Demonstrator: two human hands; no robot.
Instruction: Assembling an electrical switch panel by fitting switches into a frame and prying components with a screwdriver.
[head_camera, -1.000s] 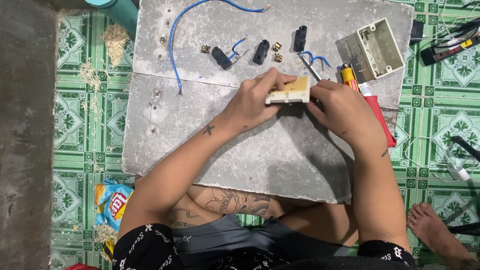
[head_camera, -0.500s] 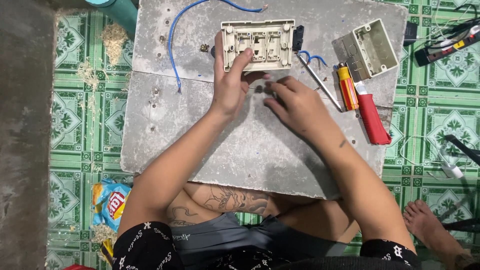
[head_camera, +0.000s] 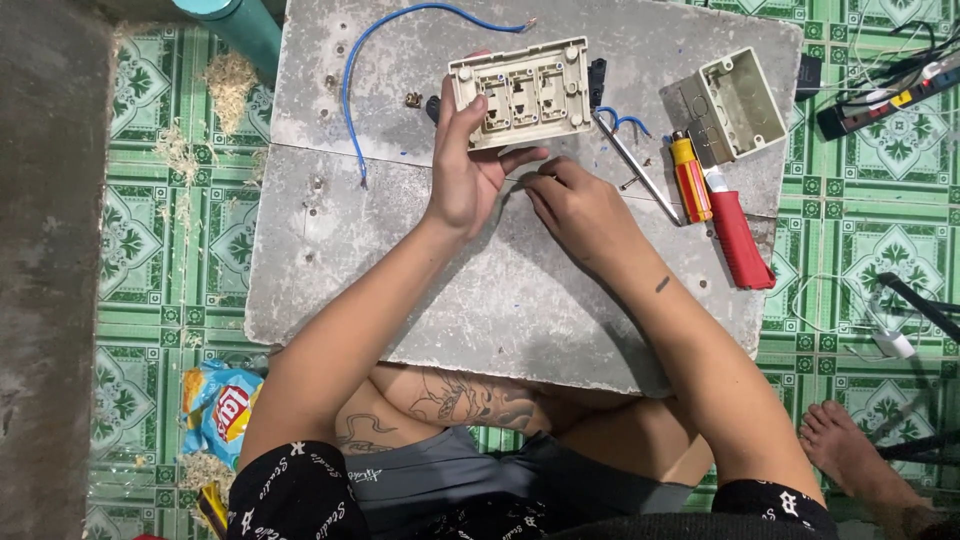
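Note:
My left hand (head_camera: 468, 170) grips a cream switch plate (head_camera: 522, 93), held up with its back side and three square module slots facing me, over the far part of a grey board (head_camera: 420, 290). My right hand (head_camera: 578, 205) rests on the board just below the plate, fingertips pinched together near my left palm; whether they hold a small part is too small to tell. A black switch module (head_camera: 597, 69) peeks out behind the plate's right edge.
A blue wire (head_camera: 352, 90) curves across the board's far left. To the right lie a screwdriver (head_camera: 634, 168), a yellow lighter (head_camera: 690, 178), a red-handled knife (head_camera: 738, 238) and a cream wall box (head_camera: 732, 103). A power strip (head_camera: 880, 100) and a snack bag (head_camera: 222, 405) sit on the green tiled floor.
My left hand turned the plate from edge-on to flat and lifted it toward the board's far edge. My right hand left the plate and dropped to the board, fingertips pinching.

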